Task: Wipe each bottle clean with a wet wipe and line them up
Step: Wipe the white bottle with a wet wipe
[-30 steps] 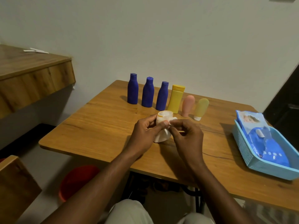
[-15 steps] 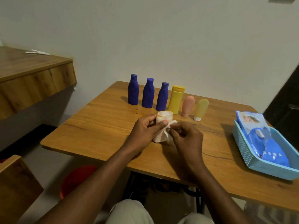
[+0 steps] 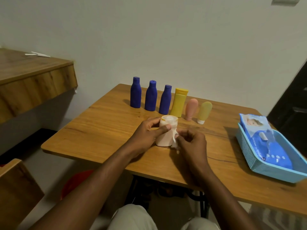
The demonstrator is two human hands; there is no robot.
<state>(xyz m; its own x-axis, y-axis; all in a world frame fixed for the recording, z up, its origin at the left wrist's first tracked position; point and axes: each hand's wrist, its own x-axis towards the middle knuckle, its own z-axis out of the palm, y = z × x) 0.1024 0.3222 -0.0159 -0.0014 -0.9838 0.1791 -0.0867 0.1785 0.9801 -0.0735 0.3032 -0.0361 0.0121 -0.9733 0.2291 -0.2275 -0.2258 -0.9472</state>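
Observation:
A pale peach bottle (image 3: 166, 135) stands on the wooden table (image 3: 103, 130), wrapped in a white wet wipe (image 3: 174, 143). My left hand (image 3: 146, 136) grips the bottle near its top, thumb across the front. My right hand (image 3: 191, 143) pinches the wipe against the bottle's lower right side. Behind them stands a row: three blue bottles (image 3: 150, 96), a yellow bottle (image 3: 179, 102), a pink tube (image 3: 191, 109) and a yellow-green tube (image 3: 204, 112) on its white cap.
A light blue basket (image 3: 265, 168) at the table's right edge holds a blue wet-wipe pack (image 3: 264, 140). A wooden counter (image 3: 33, 77) juts out at the left. A red bin (image 3: 74, 183) sits on the floor under the table's front edge.
My right hand has slid the wipe down from the bottle's top to its lower right side. My left hand keeps its hold on the bottle.

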